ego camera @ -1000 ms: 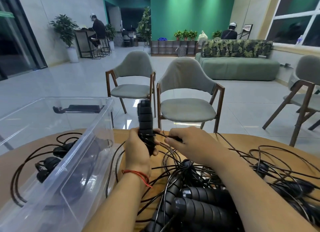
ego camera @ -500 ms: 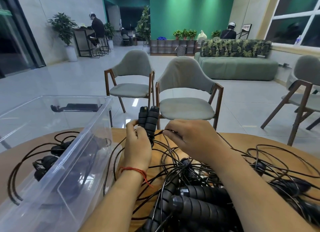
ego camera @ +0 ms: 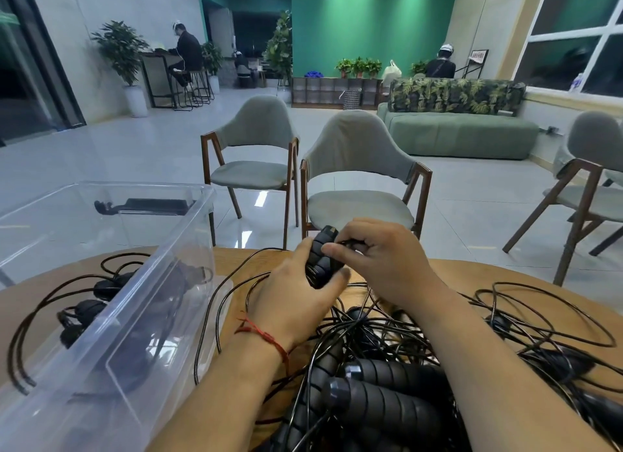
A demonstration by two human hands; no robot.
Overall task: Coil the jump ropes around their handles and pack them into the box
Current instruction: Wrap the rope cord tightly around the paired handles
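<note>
Now tilted to the right and lower than a second ago, when they stood upright, the paired jump-rope handles [ego camera: 323, 256] sit above the table's middle as a person works the cord [ego camera: 352, 242] at their top. It looks as if coiling of this rope is under way, with packing yet to come. The left hand [ego camera: 296, 300] is wrapped round the handles' lower end, thumb across them. The right hand [ego camera: 384, 263], which has moved up to their top, pinches the cord between thumb and curled fingers. Near and right, a tangled pile of ropes [ego camera: 387, 394] waits on the wooden table [ego camera: 472, 276]. To the left, the clear plastic box [ego camera: 141, 343] stands open.
</note>
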